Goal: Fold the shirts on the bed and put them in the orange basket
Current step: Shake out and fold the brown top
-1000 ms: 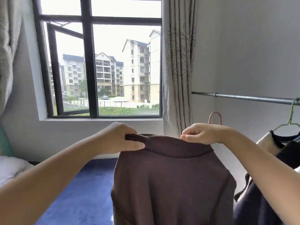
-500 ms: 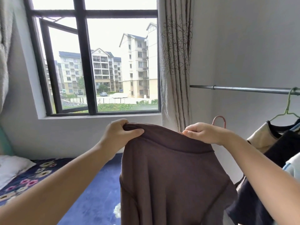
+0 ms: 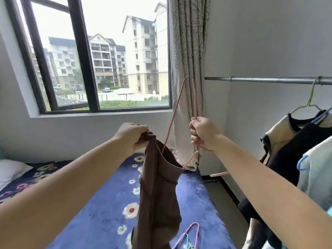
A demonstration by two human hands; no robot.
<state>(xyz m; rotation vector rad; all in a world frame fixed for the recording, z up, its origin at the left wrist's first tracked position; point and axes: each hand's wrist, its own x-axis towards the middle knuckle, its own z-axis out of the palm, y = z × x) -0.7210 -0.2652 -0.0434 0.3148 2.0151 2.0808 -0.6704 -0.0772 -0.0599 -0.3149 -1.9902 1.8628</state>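
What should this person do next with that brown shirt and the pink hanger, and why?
Probably draw the pink hanger the rest of the way out and drop it on the bed. The right hand grips the hanger, most of it already outside the brown shirt, while the left hand bunches the collar. One end seems to sit inside the neck opening, so folding must wait.

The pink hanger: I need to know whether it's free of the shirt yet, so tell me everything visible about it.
The pink hanger is thin coated wire. The right hand grips it near its neck, one corner pointing up. Its lower parts dip into the neck opening of the brown shirt, which the left hand holds bunched above the bed.
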